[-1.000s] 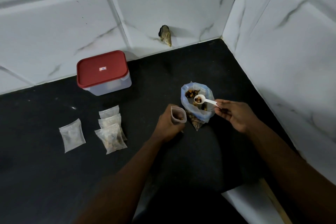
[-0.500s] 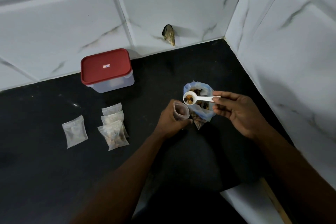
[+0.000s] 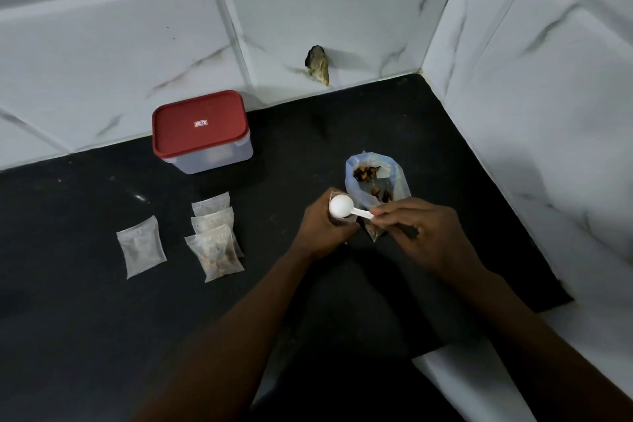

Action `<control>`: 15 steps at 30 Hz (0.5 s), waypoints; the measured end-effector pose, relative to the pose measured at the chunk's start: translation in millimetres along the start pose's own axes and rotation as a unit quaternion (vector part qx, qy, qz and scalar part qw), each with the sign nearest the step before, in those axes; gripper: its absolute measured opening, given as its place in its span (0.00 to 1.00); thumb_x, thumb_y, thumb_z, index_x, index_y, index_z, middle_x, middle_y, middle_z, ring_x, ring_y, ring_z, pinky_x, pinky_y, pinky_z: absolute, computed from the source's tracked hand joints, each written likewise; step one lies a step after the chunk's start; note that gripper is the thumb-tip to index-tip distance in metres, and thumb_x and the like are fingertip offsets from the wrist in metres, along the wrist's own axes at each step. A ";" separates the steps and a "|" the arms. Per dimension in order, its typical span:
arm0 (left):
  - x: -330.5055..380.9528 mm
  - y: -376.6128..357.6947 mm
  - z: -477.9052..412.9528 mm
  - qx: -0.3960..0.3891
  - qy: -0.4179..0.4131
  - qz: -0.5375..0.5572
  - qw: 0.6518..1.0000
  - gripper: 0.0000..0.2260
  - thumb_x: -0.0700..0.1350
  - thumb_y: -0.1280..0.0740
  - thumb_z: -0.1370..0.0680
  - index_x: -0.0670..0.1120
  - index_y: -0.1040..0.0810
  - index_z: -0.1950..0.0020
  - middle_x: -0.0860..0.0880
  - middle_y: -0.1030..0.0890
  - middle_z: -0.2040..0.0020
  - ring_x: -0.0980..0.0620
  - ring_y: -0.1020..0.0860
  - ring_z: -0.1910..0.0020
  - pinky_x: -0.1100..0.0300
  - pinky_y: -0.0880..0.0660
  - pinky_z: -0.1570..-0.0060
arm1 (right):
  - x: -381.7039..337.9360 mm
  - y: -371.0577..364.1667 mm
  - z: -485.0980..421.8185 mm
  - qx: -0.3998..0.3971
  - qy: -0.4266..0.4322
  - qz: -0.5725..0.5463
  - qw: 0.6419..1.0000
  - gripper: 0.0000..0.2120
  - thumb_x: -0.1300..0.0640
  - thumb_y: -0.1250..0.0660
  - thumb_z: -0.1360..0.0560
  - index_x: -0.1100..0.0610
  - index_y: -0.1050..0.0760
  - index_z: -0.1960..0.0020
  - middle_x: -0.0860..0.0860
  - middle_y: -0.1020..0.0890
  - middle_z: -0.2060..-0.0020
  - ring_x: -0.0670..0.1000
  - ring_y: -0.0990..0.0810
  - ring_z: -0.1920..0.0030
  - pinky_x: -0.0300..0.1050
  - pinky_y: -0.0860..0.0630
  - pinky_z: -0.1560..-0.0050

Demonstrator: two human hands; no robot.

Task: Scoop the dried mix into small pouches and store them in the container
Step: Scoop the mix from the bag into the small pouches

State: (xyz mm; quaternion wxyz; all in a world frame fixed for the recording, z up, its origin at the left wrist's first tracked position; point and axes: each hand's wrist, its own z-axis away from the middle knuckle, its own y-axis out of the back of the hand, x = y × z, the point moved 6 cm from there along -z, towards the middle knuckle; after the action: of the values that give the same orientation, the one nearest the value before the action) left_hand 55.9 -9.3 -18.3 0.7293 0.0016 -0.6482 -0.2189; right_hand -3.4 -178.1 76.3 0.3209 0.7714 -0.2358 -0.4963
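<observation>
My left hand [image 3: 320, 229] grips a small clear pouch [image 3: 337, 220] upright on the black counter; the pouch is mostly hidden by the hand and the scoop. My right hand [image 3: 421, 233] pinches the handle of a white plastic scoop [image 3: 342, 206], turned bowl-down over the pouch's mouth. Just behind stands the open clear bag of dried mix [image 3: 375, 178]. Three filled pouches [image 3: 215, 240] lie overlapping to the left, and one more pouch [image 3: 142, 245] lies further left. The clear container with the red lid [image 3: 202, 128] stands closed at the back left.
White marble-look tiled walls close the back and the right side. A small brownish object [image 3: 318, 65] sticks out of the back wall above the black counter [image 3: 85, 319]. The counter's front right corner [image 3: 561, 301] ends in a white ledge.
My right hand has carried the scoop from over the mix bag leftward to the pouch and turned it over, so its white underside faces up. My left hand has kept the pouch in place.
</observation>
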 end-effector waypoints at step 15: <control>4.5 4.3 7.4 -0.018 0.040 -0.002 0.999 0.20 0.37 0.22 0.28 0.58 0.26 0.48 0.56 0.20 0.50 0.70 0.21 0.55 0.73 0.23 0.55 | 83.0 -3.9 23.0 0.230 -0.435 -0.318 0.810 0.10 0.65 0.25 0.26 0.58 0.16 0.46 0.54 0.12 0.55 0.51 0.12 0.55 0.42 0.16 0.56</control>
State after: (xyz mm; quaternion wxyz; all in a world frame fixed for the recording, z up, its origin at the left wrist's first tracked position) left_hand 50.6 -4.7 -11.6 0.7540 -0.0014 -0.6147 -0.2316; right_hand 8.5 -238.1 15.6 -0.1785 0.5578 -0.1995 -0.7856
